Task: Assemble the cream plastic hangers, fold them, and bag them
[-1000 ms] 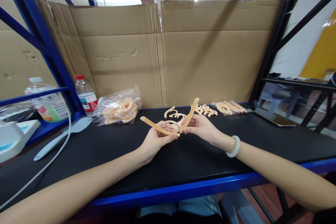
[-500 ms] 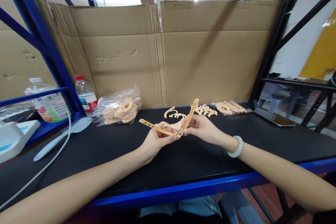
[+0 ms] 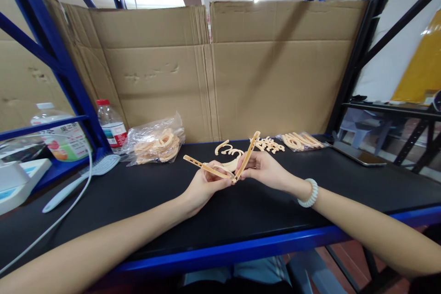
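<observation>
Over the black bench top [image 3: 213, 220] I hold two long peach plastic strips that meet in a V. My left hand [image 3: 204, 185] is closed on the left strip [image 3: 201, 167], which has small holes and points left. My right hand [image 3: 265, 171] pinches the right strip [image 3: 248, 154], which points up. A curved peach piece [image 3: 227, 164] shows between my hands; I cannot tell which hand holds it. Loose curved peach pieces [image 3: 228, 148] lie on the bench just behind my hands.
A clear bag of peach rings [image 3: 156, 141] lies at back left, more peach parts [image 3: 269, 144] and a bagged bundle [image 3: 301, 140] at back right. A phone [image 3: 360, 156], water bottle [image 3: 110, 123], white brush [image 3: 81, 178], cable and cardboard wall [image 3: 213, 69] surround the bench.
The two strips have closed slightly into a narrower V. Both hands stay in nearly the same place.
</observation>
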`<state>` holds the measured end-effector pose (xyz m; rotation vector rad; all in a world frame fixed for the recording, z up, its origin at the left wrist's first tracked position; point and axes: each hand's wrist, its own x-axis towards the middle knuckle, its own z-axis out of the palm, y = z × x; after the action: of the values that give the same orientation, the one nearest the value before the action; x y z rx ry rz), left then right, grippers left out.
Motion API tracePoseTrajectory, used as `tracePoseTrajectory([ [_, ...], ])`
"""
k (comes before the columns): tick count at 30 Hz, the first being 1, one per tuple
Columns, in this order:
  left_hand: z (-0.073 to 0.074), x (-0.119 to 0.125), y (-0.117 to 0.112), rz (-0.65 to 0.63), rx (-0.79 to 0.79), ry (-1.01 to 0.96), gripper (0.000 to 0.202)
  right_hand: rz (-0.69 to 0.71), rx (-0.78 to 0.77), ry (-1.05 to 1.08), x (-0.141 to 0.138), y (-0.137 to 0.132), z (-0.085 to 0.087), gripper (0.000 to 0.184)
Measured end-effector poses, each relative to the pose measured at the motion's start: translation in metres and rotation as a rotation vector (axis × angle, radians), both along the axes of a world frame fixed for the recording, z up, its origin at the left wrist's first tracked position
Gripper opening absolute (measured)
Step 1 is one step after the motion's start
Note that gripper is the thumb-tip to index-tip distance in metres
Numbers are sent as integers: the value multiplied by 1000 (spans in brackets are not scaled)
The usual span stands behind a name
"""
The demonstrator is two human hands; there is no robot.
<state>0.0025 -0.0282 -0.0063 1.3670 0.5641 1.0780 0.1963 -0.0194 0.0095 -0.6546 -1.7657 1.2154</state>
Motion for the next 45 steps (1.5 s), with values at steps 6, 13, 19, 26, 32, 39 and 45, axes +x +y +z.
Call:
tracePoseTrajectory([
  [6,1,0,-2,-53,-27,-38,29,-11,-25,-7,-2,-3,1,16],
  [13,2,1,-3,-38,0,-40,29,-67,-10,49,-4,-4,-3,17],
  [19,-1,0,-2,39,26,-37,31,-97,77,28,-7,-9,-6,16],
  [26,-8,-1,4,105,-3,-16,33,-145,93,10,-8,-8,-11,26],
  [32,-7,-1,3,129,-42,-18,35,-177,78,27,-11,-9,-9,30],
  [39,2,-2,7,171,-118,-22,37,-156,19,77,-5,2,-5,31],
  [45,11,-19,27,224,-194,-64,35,-97,-5,-118,49,26,22,25],
])
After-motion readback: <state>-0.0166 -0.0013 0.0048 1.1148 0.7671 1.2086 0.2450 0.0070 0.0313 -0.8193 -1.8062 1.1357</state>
